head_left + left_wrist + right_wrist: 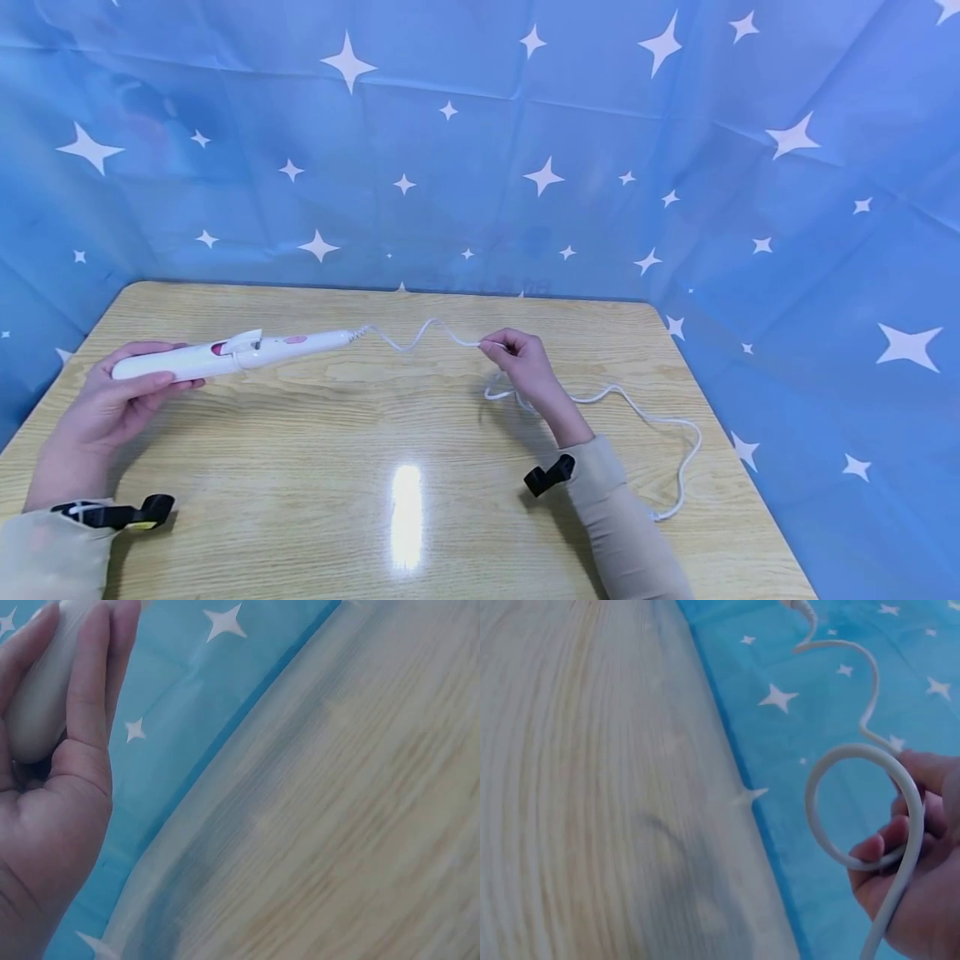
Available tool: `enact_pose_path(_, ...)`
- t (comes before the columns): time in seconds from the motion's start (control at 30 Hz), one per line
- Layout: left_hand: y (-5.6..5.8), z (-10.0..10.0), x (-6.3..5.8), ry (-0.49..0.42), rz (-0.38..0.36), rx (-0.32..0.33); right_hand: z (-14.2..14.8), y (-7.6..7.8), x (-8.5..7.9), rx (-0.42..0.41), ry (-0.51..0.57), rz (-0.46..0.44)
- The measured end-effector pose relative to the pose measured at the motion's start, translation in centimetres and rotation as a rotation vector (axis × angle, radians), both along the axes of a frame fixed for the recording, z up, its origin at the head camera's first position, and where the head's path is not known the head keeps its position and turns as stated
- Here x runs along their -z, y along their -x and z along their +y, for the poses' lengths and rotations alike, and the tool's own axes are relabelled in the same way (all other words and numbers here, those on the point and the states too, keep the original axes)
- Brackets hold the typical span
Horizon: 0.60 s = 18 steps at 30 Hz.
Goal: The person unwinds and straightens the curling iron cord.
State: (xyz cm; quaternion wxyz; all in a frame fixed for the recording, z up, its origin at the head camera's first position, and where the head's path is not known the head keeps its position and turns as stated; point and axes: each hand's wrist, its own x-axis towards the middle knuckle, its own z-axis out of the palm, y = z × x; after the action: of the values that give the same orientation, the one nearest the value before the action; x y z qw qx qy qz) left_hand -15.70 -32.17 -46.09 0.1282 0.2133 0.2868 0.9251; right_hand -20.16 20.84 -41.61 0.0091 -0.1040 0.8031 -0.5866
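A white curling iron (198, 361) with a pink button and a raised clamp lever is held above the left part of the table. My left hand (112, 398) grips its thick, rounded end; in the left wrist view the fingers lie along that white end (36, 712). From the thin end runs a white cord (614, 387), coiled at first, then wavy. My right hand (531, 368) pinches the cord between thumb and fingers, right of the iron. A loop of cord (810, 796) hangs at the fingers in the right wrist view. The cord's far end is partly hidden by the right sleeve.
Light wood-grain table (315, 483) lies under both hands, with a bright light reflection near its front. A blue curtain (465, 150) with white stars stands behind and at the sides. Beyond the right forearm, more cord curves across the tabletop. Both wrists wear black camera mounts (551, 475).
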Motion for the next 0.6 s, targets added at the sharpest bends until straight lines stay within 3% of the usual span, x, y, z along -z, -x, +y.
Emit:
enact_pose_path(0.37, -0.1, -0.8, 0.9, -0.009, -0.119, -0.233, -0.8, -0.1, 1.5, -0.172, -0.142, -0.037)
enact_pose_path(0.6, -0.1, -1.7, 1.6, 0.044, -0.227, -0.306, -1.5, -0.2, 2.1, -0.249, -0.242, -0.013)
